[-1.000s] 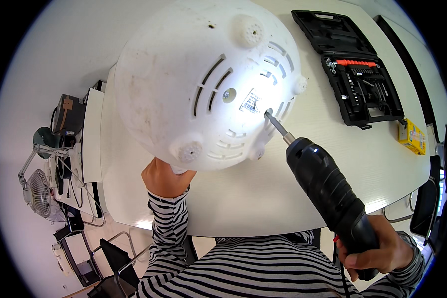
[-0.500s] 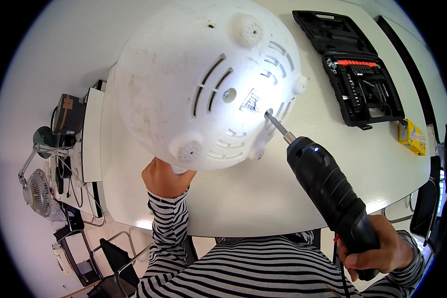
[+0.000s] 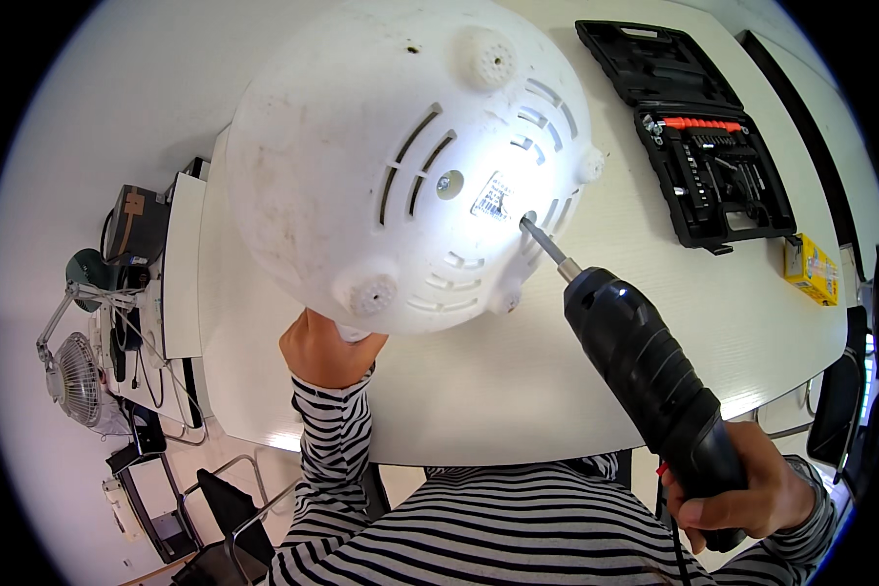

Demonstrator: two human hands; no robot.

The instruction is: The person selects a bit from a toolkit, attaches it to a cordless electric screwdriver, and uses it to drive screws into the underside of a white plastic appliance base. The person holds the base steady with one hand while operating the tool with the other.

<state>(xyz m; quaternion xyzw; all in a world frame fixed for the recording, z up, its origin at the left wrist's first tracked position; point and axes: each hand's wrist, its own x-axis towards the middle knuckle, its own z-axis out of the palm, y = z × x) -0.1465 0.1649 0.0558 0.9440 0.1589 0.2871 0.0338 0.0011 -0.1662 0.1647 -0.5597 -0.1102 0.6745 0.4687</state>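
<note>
A big white rounded plastic appliance (image 3: 313, 195) has its underside turned toward me, showing vent slots, several knobby feet, a small label and two recessed screw holes. My left hand (image 3: 327, 354) is closed round a white part at its lower edge, the fingers mostly hidden behind it. In my right hand (image 3: 752, 493) is a black electric screwdriver (image 3: 645, 371), gripped by its handle. Its long grey bit reaches into the right screw hole (image 3: 527, 221), and its lamp throws a bright patch around the label. A screw (image 3: 445, 184) shows in the left hole.
On the white table (image 3: 557, 391), an open black tool case (image 3: 693, 220) lies at the far right, with a yellow box (image 3: 813, 271) beside it. A side table at left bears a dark box (image 3: 135, 225) and a lamp. Black chairs (image 3: 230, 518) stand around.
</note>
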